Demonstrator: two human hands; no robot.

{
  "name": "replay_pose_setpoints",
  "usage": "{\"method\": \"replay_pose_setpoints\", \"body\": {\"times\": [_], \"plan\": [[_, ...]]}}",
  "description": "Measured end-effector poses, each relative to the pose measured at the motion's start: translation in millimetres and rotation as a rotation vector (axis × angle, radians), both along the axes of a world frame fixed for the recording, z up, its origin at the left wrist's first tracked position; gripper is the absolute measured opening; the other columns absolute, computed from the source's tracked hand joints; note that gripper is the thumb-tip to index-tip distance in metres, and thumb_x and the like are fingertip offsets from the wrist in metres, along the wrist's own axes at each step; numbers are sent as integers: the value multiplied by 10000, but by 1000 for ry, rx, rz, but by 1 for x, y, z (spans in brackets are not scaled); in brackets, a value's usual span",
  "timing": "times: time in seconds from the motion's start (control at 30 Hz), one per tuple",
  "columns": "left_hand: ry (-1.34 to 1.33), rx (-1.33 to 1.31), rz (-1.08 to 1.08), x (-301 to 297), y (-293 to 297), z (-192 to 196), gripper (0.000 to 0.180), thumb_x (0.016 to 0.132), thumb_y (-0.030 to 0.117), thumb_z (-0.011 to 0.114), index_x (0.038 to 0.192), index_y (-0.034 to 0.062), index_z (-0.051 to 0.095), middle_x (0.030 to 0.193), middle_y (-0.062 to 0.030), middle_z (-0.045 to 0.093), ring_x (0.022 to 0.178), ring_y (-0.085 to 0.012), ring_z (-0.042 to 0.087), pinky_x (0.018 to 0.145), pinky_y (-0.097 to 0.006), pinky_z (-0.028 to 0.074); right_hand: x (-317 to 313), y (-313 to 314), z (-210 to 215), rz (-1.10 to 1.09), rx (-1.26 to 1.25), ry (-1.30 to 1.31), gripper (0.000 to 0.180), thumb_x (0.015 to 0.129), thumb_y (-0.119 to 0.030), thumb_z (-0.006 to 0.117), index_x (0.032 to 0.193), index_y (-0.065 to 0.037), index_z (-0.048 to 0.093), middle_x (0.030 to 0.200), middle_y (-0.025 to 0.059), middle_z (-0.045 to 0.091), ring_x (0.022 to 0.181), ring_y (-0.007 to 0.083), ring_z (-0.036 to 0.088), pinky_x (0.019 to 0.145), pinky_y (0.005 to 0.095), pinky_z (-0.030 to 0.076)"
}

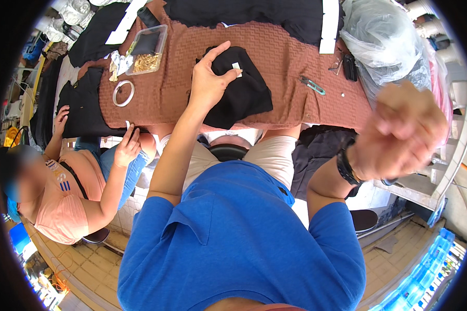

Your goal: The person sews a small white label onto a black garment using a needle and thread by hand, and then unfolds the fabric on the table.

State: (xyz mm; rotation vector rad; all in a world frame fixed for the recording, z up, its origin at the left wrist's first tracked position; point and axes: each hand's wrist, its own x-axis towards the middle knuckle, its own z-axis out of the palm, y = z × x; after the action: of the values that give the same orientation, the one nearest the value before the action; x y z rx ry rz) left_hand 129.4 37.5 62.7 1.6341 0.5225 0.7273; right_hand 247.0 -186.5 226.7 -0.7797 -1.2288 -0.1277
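Black cloth [249, 101] under the left hand [211, 78], right hand [404, 137] up and blurred

At far left a co-worker [62, 220] in peach sits beside the brown cover [187, 39]. One of this person's hands [61, 120] is at the edge of some black fabric [80, 98]; the other hand [127, 149] has a white tag [128, 124] at its fingertips. Next come a tape roll [114, 95], a crumpled scrap [120, 63] and a clear box [164, 49] with gold bits [147, 63] and a dark flat piece [145, 44] in it. Near the box's far end is a black spool [148, 17].

In the middle, the cloth lies loosely on the cover. The left hand is over its left part, thumb and forefinger spread apart — the forefinger points away from the wearer, the thumb to the right. At the thumb's tip is a white label [236, 66], on the cloth; whether the thumb presses on it, I cannot tell.

Further right, green snips [314, 86] lie well apart from the cloth. Past them are a white strip [328, 26], a black case [350, 67] and a big plastic bag [381, 41]. The right hand, with a black band [343, 165] at its wrist, is lifted in front of the bag — too blurred to tell whether its fingers are spread, pressed together or pinching anything.
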Motion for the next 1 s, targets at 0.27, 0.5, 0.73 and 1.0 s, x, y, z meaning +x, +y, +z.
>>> {"method": "replay_pose_setpoints", "body": {"times": [0.27, 0.5, 0.73, 1.0], "plan": [[63, 133, 107, 1, 8, -16, 619, 746, -25, 765, 1337, 39, 596, 1187, -147, 690, 1072, -216, 669, 960, -313, 515, -3, -45, 23, 221, 105, 93, 285, 810, 7, 775, 1049, -104, 665, 796, -32, 645, 593, 97, 545, 552, 213, 399], [-198, -426, -140, -9, -4, 24, 658, 799, -92, 742, 1408, 0, 512, 1085, -101, 700, 958, -132, 679, 877, -266, 553, -18, 22, -35, -77, -621, 291, 184, 927, 46, 615, 1108, 23, 634, 980, 138, 724, 821, 154, 694, 711, 241, 560], [-222, -481, -216, -10, -10, 39, 675, 775, -82, 769, 1398, 24, 530, 1056, -104, 716, 926, -136, 695, 868, -267, 567, -3, 61, -108, -257, -717, -9, 140, 863, 81, 655, 977, 16, 706, 894, 94, 667, 768, 173, 666, 673, 282, 526], [-224, -434, -202, -10, -14, 41, 659, 799, -83, 748, 1409, -5, 511, 1107, -93, 696, 959, -122, 678, 905, -251, 529, -7, 65, -114, -357, -688, -101, 192, 820, 67, 700, 983, -25, 741, 767, 57, 501, 641, 162, 496, 571, 298, 421]]}}
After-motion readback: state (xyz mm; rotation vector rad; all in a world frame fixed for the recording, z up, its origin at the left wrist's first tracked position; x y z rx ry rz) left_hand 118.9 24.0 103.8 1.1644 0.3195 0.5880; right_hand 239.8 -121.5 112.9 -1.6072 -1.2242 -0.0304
